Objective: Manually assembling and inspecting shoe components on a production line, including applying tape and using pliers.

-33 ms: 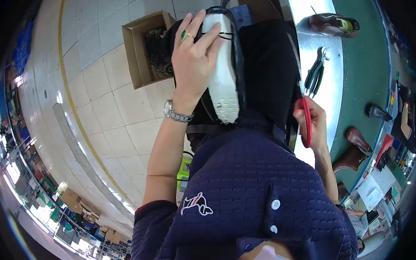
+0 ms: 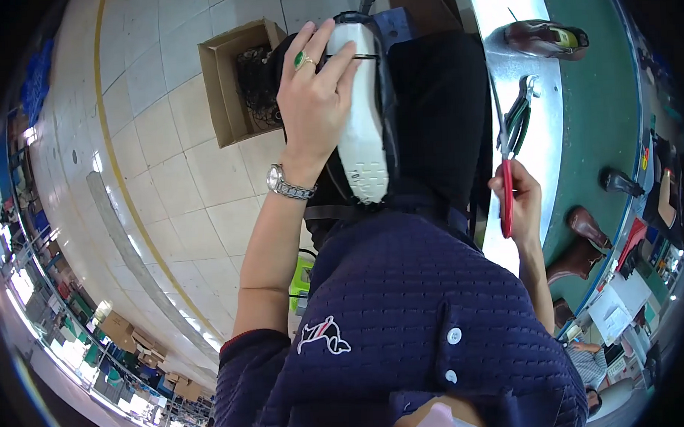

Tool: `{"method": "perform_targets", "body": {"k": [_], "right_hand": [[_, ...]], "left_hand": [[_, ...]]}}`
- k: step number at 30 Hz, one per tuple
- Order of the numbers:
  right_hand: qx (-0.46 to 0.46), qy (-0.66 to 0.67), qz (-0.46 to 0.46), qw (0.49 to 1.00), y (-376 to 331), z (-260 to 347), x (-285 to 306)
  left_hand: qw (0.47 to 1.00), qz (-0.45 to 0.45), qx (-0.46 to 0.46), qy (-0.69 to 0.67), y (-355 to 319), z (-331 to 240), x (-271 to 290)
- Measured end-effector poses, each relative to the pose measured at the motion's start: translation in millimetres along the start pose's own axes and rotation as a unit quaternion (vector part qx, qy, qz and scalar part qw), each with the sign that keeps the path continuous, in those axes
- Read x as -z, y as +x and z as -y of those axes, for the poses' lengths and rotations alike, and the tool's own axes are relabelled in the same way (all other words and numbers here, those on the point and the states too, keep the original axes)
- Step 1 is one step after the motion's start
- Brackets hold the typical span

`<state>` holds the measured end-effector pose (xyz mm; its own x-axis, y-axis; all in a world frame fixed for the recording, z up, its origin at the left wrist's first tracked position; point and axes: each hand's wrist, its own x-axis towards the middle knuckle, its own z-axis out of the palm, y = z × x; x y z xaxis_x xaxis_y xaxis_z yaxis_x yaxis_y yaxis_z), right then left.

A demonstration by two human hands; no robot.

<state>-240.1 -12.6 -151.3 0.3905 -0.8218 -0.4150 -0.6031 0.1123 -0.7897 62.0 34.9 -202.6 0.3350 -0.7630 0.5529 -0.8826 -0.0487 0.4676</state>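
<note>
A dark shoe (image 2: 364, 122) lies across my lap with its white sole facing up. Short dashes mark the sole at the end near my body, and a dark line crosses it at the far end. My left hand (image 2: 313, 94) grips the shoe near that far end, fingers over the sole; the thumb is partly hidden. In my right hand (image 2: 524, 196), beside my right thigh, are red-handled scissors (image 2: 506, 200). Their long thin blades point away from me along the bench edge. Close to the blades lie pliers (image 2: 517, 124) with dark green handles.
A shiny metal bench (image 2: 536, 173) runs along my right, bearing a brown shoe (image 2: 545, 40). Beyond it, a green surface (image 2: 597, 140) holds several brown and black shoes. On the tiled floor at left stands a cardboard box (image 2: 219, 97) with black tangled material inside.
The scissors have turned more upright and shifted slightly right with my right hand. My left hand and the shoe have moved a little to the left.
</note>
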Motion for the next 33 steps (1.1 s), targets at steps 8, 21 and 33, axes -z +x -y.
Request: {"method": "perform_targets", "body": {"k": [8,21,33], "right_hand": [[-0.167,-0.225,-0.29,0.915,-25,-167,54],[-0.019,-0.256,-0.322,0.911,33,-136,46],[-0.063,-0.3,-0.289,0.907,110,-119,9]], "left_hand": [[0.997,-0.064,-0.017,0.034,0,-1,3],[0.912,-0.405,-0.012,0.055,55,-9,122],[0.993,0.103,0.013,0.051,-20,45,34]]}}
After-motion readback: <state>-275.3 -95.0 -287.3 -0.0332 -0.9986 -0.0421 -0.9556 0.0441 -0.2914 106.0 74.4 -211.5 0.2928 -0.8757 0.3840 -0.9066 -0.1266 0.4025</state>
